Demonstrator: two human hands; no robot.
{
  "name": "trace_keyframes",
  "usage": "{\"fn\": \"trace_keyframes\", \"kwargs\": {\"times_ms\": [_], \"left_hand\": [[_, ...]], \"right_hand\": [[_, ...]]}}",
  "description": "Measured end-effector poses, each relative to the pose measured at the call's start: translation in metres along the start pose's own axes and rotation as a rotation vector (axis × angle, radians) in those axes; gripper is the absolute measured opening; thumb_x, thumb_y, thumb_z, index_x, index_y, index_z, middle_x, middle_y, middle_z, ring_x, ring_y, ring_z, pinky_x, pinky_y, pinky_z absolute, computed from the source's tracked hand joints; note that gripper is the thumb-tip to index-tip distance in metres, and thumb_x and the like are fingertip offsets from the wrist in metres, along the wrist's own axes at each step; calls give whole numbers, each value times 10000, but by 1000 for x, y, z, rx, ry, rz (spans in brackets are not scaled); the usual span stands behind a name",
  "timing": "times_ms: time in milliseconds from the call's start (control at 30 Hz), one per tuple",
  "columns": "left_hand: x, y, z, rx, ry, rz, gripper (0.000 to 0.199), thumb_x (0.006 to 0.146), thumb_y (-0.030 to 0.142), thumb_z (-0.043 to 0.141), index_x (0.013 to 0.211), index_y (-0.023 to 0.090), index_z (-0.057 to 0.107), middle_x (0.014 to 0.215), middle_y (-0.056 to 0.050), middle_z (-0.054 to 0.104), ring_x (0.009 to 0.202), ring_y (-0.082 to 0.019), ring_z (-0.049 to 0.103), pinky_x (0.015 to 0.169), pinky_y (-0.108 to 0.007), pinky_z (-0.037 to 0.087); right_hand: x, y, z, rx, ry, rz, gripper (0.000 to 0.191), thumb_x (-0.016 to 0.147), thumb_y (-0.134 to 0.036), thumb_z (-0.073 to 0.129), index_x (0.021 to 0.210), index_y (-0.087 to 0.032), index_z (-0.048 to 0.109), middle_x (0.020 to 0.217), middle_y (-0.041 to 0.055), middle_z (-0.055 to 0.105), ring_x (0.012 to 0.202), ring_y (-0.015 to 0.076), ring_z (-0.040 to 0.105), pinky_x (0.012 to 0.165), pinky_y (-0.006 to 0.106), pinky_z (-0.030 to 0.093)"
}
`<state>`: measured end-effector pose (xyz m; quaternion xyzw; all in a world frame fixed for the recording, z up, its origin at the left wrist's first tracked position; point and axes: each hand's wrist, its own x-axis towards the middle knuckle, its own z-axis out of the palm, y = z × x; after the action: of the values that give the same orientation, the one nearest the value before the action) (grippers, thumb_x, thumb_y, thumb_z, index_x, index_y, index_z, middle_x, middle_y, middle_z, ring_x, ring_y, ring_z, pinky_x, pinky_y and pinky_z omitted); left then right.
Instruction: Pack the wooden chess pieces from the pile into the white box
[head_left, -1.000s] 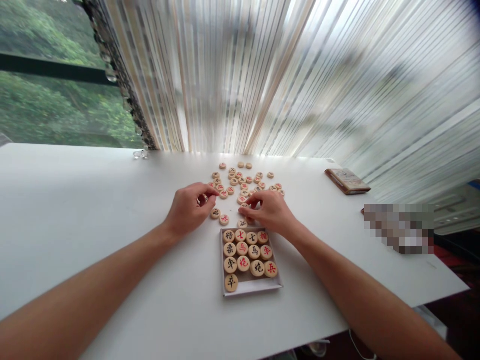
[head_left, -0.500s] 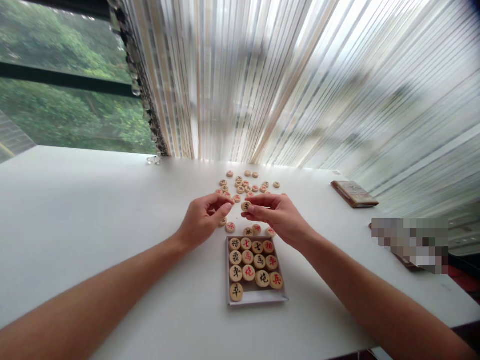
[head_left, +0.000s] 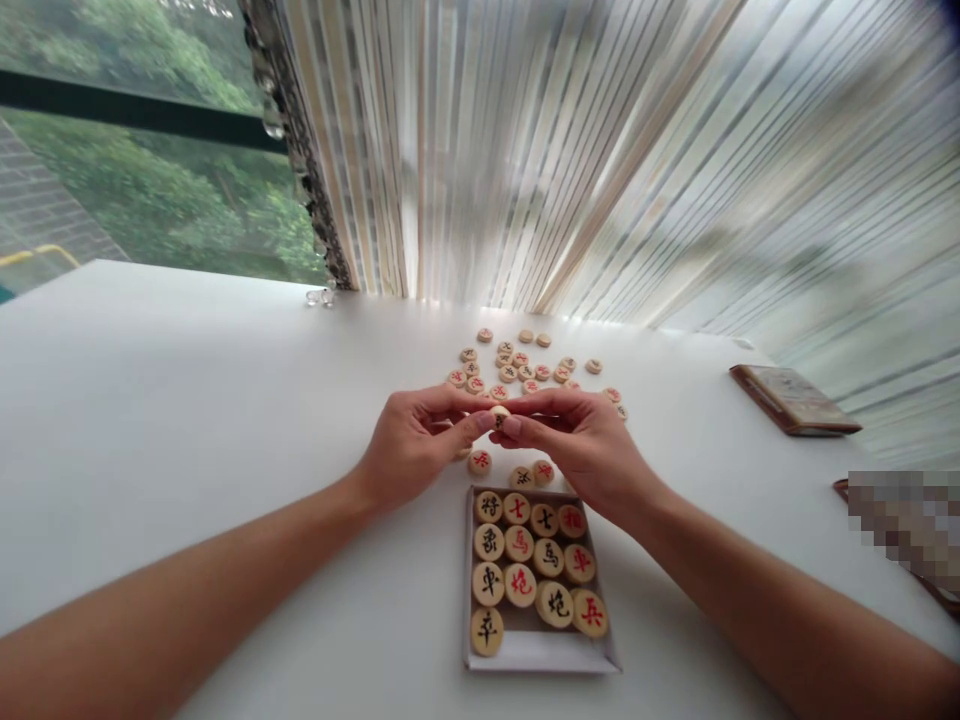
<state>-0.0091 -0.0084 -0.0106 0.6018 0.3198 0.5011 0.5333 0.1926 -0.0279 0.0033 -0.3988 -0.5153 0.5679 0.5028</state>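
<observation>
Between my two hands is a round wooden Chinese chess piece [head_left: 500,416] with a black character, partly covered by fingertips. My left hand [head_left: 420,440] pinches it from one side with thumb and fingers. From the other side, my right hand [head_left: 581,435] grips the same piece. Just below the hands lies a shallow open box [head_left: 551,652], holding rows of pieces with red and black characters. A black-character piece [head_left: 487,631] sits alone in its front left corner. Loose pieces, among them a red-character one [head_left: 480,462], lie between the hands and the box.
Several loose chess pieces [head_left: 508,373] are scattered on the white table [head_left: 225,400] beyond my hands. A brown-edged book-like object [head_left: 799,400] lies at the right, with a partly blurred-out item nearer. A string curtain [head_left: 465,180] hangs along the far edge, beside a window.
My left hand has come to the piece that my right hand was holding, and both now touch it. The view has shifted, so the box appears lower and larger.
</observation>
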Motion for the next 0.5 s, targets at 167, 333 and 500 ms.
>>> {"fn": "trace_keyframes", "kwargs": {"times_ms": [167,333,500], "left_hand": [[-1,3,0,23,20,38,234,816,372,905,957,186,887,996,-115,840,796,-206,786,605,-257,660],[-2,4,1,-14,6,63,167,793,318,925,909,204,891,962,-95,834,835,-203,791,635,-237,664],[-1,4,3,-10,0,56,151,795,300,922,911,207,890,968,-95,834,851,-208,789,640,-243,665]], "right_hand": [[-2,-4,2,-41,19,-88,247,710,-360,1003,903,-266,880,947,54,860,882,247,828,860,436,720],[-3,-6,6,-75,21,-114,215,727,-359,991,882,-261,878,926,54,857,861,229,820,837,397,714],[-3,-5,5,-83,27,-104,228,717,-370,995,873,-258,871,899,49,847,836,214,805,800,375,702]]}}
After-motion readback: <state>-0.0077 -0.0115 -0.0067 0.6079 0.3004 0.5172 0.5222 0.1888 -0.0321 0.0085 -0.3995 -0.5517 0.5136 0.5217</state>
